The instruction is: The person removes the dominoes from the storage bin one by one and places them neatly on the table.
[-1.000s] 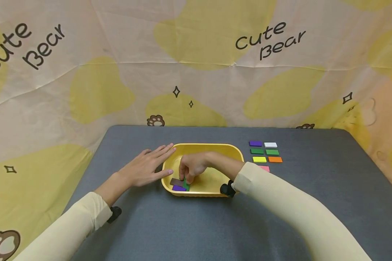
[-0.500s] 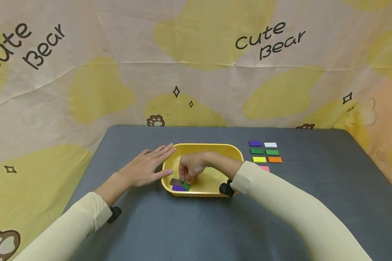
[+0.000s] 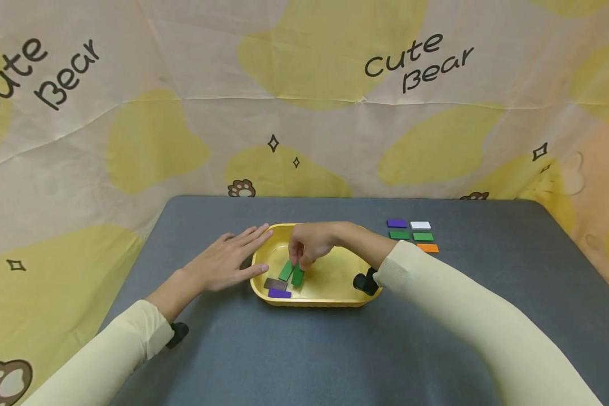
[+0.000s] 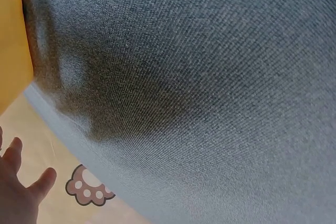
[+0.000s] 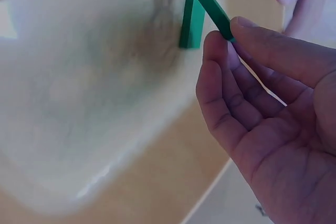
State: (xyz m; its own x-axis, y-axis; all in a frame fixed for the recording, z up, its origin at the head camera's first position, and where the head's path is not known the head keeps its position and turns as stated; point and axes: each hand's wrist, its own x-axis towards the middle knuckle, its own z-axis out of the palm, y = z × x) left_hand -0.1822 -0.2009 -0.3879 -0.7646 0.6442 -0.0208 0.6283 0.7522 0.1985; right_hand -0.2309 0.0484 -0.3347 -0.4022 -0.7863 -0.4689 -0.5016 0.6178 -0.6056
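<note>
The right hand (image 3: 313,243) is pinching a green block (image 3: 298,276) inside the yellow basin (image 3: 314,303); the left hand (image 3: 228,256) is holding its fingers (image 3: 256,242) straight at the basin's left side. A second green block (image 3: 286,270), a grey-brown block (image 3: 276,284) and a purple block (image 3: 279,294) are lying nearby. The right sleeve (image 3: 451,290) is obscuring the basin's right edge. The right wrist view is exposing the palm (image 5: 294,153); only the head view is showing the orange block (image 3: 428,248).

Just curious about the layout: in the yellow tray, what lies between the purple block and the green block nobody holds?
A grey-brown block lies between the purple block and the loose green block, as the head view shows.
</note>
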